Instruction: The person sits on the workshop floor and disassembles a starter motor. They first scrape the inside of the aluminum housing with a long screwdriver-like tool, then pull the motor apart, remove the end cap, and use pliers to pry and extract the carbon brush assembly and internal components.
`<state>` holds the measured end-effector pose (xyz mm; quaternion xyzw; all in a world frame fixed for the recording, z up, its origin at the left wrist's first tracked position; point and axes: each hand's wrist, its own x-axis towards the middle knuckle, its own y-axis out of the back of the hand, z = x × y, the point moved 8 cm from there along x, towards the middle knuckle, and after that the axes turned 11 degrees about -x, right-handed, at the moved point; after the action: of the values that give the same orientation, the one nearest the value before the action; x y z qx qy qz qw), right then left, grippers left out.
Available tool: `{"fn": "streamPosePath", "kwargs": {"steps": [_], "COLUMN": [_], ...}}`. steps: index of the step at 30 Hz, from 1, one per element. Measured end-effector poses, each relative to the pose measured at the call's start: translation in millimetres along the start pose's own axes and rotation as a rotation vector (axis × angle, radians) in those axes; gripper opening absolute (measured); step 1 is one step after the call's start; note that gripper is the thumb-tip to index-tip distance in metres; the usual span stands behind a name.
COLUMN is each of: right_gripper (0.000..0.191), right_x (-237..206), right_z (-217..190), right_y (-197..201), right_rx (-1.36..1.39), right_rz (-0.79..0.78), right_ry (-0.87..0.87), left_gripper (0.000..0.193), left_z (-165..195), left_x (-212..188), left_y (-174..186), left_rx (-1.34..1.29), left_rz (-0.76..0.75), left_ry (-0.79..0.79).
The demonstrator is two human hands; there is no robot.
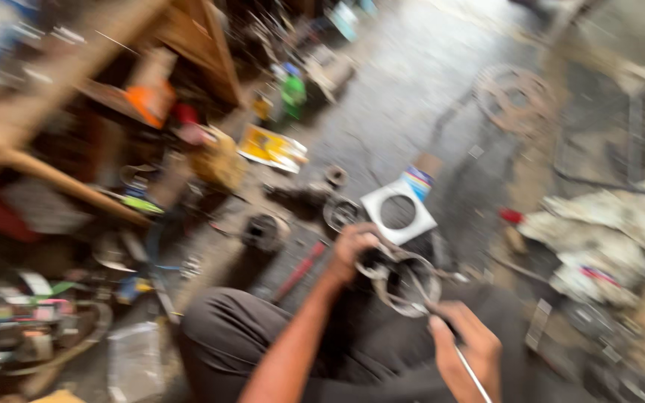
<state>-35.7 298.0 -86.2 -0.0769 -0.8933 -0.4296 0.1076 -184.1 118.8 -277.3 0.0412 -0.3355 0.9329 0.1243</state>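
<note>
**Two hands on a metal ring, low over a cluttered workshop floor**

The grey concrete floor (pixel 412 82) is strewn with parts, and a wooden shelf (pixel 76 89) crowded with odds and ends stands to the left. A white square plate with a round hole (pixel 399 213) lies just beyond the hands. Over the person's dark-trousered lap, the left hand (pixel 352 250) has its fingers closed on the upper left rim of a round, dull metal ring (pixel 406 282). The right hand (pixel 463 351), nearer the camera, pinches a thin rod (pixel 442 328); its long axis runs up and left from the fingers, the tip reaching into the ring. A red-handled tool (pixel 300 270) lies on the floor beside the left forearm. The picture is blurred, so fine detail is lost.
</note>
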Motion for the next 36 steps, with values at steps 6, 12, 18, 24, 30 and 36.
{"fn": "streamPosePath", "kwargs": {"steps": [6, 12, 18, 24, 30, 36], "right_gripper": [0.022, 0.016, 0.016, 0.018, 0.017, 0.016], "right_x": [-8, -17, -12, -13, -10, -11], "right_z": [12, 17, 7, 15, 1, -25], "right_y": [0, 1, 2, 7, 7, 8], "right_rx": [0.283, 0.287, 0.312, 0.326, 0.296, 0.118], "right_rz": [0.007, -0.043, -0.031, -0.106, -0.069, 0.01], "right_ry": [-0.209, -0.293, -0.184, -0.279, -0.165, -0.011], "left_gripper": [0.052, 0.057, 0.057, 0.056, 0.056, 0.054], "left_z": [56, 70, 66, 69, 71, 69], "left_x": [1, 6, 6, 6, 7, 7], "left_y": [-48, -56, -52, -55, -56, -57], "left_rx": [-0.024, -0.093, -0.041, -0.054, -0.017, -0.056], "left_rz": [-0.13, -0.129, -0.147, -0.152, -0.144, -0.143], "left_ry": [0.058, 0.082, 0.066, 0.072, 0.052, 0.071]}}
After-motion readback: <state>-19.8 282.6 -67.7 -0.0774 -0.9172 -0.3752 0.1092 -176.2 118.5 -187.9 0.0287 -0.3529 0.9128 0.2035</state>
